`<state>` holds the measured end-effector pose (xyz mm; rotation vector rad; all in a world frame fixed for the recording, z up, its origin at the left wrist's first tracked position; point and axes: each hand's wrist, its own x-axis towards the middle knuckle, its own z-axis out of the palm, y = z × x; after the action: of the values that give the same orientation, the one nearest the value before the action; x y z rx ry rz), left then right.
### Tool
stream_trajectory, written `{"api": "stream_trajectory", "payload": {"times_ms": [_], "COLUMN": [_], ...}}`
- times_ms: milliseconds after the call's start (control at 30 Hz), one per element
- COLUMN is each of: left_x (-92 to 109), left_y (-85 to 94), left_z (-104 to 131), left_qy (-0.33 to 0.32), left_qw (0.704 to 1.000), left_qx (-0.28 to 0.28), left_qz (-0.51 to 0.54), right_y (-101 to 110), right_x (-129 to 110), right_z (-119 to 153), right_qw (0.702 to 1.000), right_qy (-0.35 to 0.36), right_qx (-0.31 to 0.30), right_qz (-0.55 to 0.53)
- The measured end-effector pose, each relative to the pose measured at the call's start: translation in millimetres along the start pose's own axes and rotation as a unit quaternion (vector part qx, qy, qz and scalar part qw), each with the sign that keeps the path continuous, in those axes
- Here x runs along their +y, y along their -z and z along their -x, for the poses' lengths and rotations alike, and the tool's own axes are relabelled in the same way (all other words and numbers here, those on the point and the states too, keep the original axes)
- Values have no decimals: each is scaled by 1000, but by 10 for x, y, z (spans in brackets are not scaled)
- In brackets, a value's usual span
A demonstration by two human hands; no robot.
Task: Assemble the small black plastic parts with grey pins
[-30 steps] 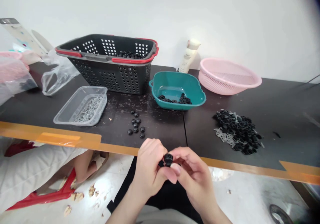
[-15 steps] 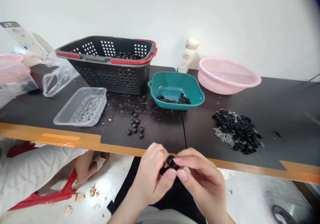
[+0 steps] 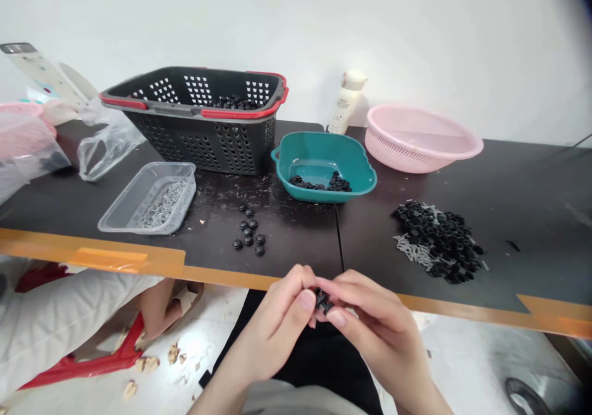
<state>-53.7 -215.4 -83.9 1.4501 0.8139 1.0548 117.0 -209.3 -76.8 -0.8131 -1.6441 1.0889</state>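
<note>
Both hands meet at the table's front edge around a small black part (image 3: 322, 302). My left hand (image 3: 284, 316) pinches it from the left with thumb and fingers. From the right, my right hand (image 3: 377, 316) grips the same part between thumb and forefinger. The fingers partly hide its shape. Several round black caps (image 3: 248, 231) lie on the table ahead and to the left. To the right is a heap of black parts (image 3: 439, 242), with small grey pieces (image 3: 413, 251) at its left side.
A clear tray (image 3: 115, 217) of metal pins, a dark basket (image 3: 198, 137), a teal bowl (image 3: 324, 156) and a pink basket (image 3: 416, 147) stand on the table (image 3: 296, 242). A white bottle (image 3: 345, 103) is behind. Another person's leg (image 3: 78, 316) shows lower left.
The black part has turned between my fingers and more of it is covered. My left thumb has moved up and left, and my right fingertips have shifted around the part.
</note>
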Motion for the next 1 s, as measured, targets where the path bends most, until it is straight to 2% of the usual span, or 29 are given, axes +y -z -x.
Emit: {"api": "stream_trajectory", "payload": {"times_ms": [133,300,533,667,800,900,1000], "left_x": [-42,-58,-32,54,150,146,82], "left_y": [35,39,16,17,25,35,49], "left_z": [18,-9,1,11,-12,-18,1], "left_qy": [39,63,110,151,135,114,119], "left_qw": [999,994,989,986,989,992,991], "left_qx": [-21,-52,-59,-61,-64,-47,-44], "left_qz": [21,68,84,29,-16,-23,-29], "right_y": [68,64,56,130,189,194,159], "right_x": [-15,-18,36,36,22,20,38], "right_z": [-47,-66,-38,-56,-88,-100,-89], "right_qw": [997,997,998,994,992,990,988], "right_qy": [7,1,3,30,60,42,27], "right_qx": [-74,-66,-66,-95,-101,-113,-122], "right_qz": [32,30,24,38,54,76,94]}}
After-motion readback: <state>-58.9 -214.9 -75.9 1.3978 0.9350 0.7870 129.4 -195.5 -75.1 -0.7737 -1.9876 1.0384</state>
